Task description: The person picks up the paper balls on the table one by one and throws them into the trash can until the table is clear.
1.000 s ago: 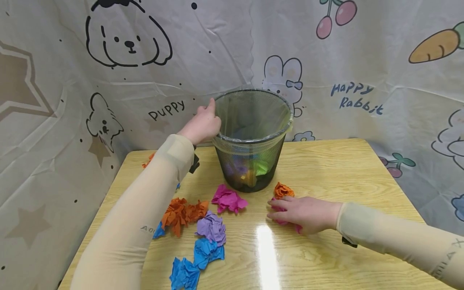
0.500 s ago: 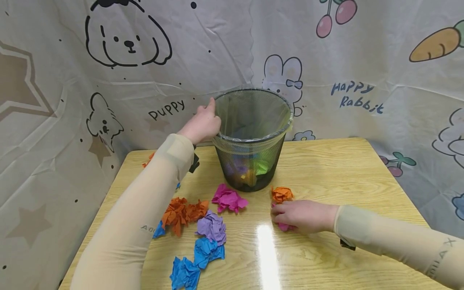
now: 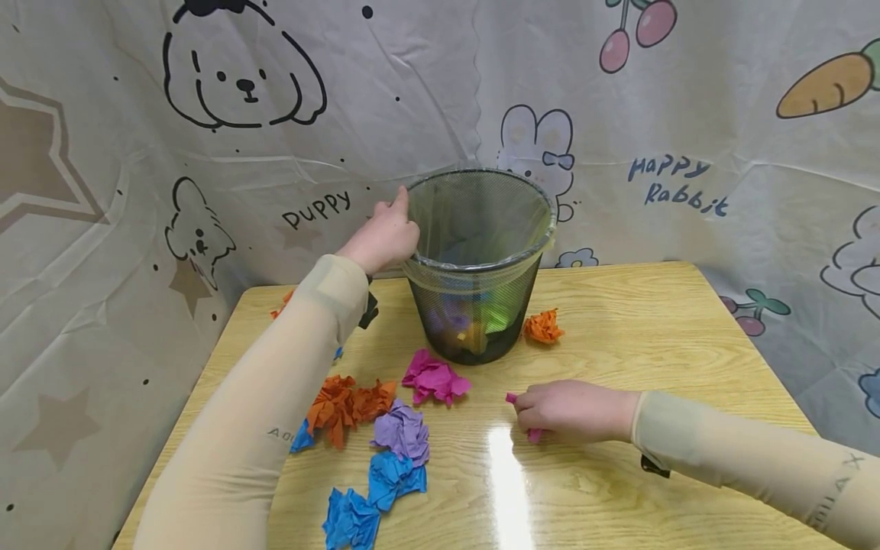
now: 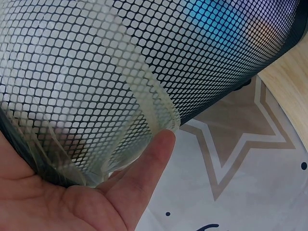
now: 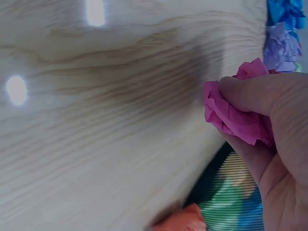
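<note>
My left hand [image 3: 388, 235] holds the rim of a black mesh wastebasket [image 3: 474, 305] fitted with a clear liner. In the left wrist view, a digit [image 4: 154, 159] lies against the outside of the mesh wastebasket [image 4: 96, 62]. My right hand [image 3: 577, 411] pinches a crumpled pink paper [image 5: 236, 113] between thumb and fingers, low over the table; in the head view the hand covers most of it. A crumpled orange paper [image 3: 544, 327] lies beside the basket's base. Another pink crumpled paper [image 3: 435, 378] rests in front of the basket.
Dark orange crumpled papers [image 3: 337, 409], a purple one [image 3: 401, 432] and blue ones [image 3: 351, 519] lie front left on the wooden table [image 3: 632, 321]. An orange scrap [image 3: 280, 304] shows behind the left arm. Coloured papers are visible inside the basket. A printed curtain [image 3: 426, 76] hangs behind.
The orange paper has moved from beside my right hand to the basket's base. My right fingers have gathered in around the pink paper. The left hand stays put on the rim.
</note>
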### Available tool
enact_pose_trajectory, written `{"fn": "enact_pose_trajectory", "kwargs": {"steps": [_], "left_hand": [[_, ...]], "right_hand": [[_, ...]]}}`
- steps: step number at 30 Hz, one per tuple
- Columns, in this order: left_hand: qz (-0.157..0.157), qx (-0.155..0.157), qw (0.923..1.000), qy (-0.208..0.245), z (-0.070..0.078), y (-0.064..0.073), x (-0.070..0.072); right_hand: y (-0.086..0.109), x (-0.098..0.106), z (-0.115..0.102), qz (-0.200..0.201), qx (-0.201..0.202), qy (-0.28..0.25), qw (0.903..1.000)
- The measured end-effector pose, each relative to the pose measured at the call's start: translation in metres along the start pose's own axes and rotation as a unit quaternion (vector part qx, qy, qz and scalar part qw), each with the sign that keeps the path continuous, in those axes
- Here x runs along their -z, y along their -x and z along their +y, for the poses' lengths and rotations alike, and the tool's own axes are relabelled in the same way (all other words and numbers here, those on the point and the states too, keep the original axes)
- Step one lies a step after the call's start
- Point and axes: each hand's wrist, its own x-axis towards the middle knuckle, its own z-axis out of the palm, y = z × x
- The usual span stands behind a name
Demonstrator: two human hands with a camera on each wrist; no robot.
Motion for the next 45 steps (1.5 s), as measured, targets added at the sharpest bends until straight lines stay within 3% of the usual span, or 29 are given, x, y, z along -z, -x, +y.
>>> {"fn": "enact_pose_trajectory", "kwargs": {"steps": [4,11,18,28,34,45], "left_hand": [[-0.001,0.001,1.0000,-0.002,0.000,0.000,0.000],[0.000,-0.002,1.0000,0.003,0.000,0.000,0.000],[-0.001,0.000,1.0000,0.005,0.000,-0.001,-0.001],[-0.001,-0.001,1.0000,0.005,0.000,0.000,0.000],[0.002,-0.002,1.0000,0.004,-0.001,0.000,-0.001],[0.004,0.000,1.0000,0.005,-0.002,-0.001,-0.001]], "right_hand": [[-0.005,0.010,-0.003,0.017,-0.003,0.002,0.9999],[-0.016,0.041,-0.009,0.006,-0.059,-0.010,0.9982],[-0.019,0.070,-0.006,0.076,-0.014,0.016,0.9969],[-0.025,0.122,-0.002,0.142,-0.004,0.055,0.9883],[-0.030,0.150,0.003,0.165,0.001,0.056,0.9847],[-0.039,0.182,0.016,0.202,0.001,0.065,0.9773]]}}
